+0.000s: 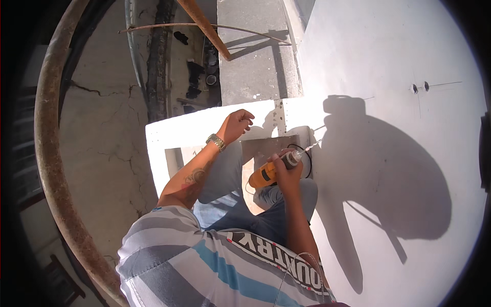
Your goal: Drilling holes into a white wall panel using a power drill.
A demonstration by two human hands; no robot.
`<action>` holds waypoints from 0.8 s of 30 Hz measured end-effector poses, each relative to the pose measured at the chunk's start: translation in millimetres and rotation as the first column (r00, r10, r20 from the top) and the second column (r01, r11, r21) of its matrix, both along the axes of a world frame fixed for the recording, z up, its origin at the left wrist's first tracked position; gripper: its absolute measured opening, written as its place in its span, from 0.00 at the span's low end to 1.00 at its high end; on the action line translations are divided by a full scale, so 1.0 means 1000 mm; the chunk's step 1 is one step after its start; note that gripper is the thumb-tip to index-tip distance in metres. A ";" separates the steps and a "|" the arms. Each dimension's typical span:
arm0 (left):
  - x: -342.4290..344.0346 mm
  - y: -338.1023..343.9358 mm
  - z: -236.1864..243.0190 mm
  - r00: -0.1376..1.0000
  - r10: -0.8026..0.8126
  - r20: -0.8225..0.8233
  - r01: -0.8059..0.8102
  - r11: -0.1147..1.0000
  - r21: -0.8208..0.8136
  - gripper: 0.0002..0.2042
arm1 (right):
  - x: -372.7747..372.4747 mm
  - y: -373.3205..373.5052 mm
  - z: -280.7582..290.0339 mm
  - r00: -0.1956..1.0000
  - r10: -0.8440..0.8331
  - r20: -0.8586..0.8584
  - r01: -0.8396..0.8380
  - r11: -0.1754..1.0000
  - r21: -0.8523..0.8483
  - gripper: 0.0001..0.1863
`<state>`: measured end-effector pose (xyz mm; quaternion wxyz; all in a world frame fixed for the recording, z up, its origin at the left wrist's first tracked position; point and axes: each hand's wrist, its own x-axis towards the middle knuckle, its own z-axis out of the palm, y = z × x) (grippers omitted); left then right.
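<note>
My right hand [288, 171] is wrapped round the front of an orange power drill [263, 176], close behind its dark chuck [292, 159]. A slender drill bit [310, 147] points up and right toward the white wall [399, 36]; I cannot tell whether its tip touches. My left hand [236, 126], with a metal watch [216, 142] at the wrist, hovers by the white ledge [192, 125] above my bent knee. Its fingers are loosely curled and a little apart, and nothing shows in them. The drill's rear is partly hidden by my hand and leg.
Two dark holes [420, 88] with thin drawn lines mark the wall at upper right. Rusty curved piping [46, 138] runs down the left side, and a rusty pole [204, 28] slants in at the top. Beyond the ledge lies a drop. A dark cable [310, 163] loops beside the drill.
</note>
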<state>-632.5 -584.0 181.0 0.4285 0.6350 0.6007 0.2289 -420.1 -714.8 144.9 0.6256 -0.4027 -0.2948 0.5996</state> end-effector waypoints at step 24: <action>-0.028 -0.014 -0.077 0.707 0.204 0.677 0.389 0.687 -0.614 0.26 | -0.050 0.131 -0.055 0.894 -0.446 -0.044 0.371 0.793 -0.484 0.27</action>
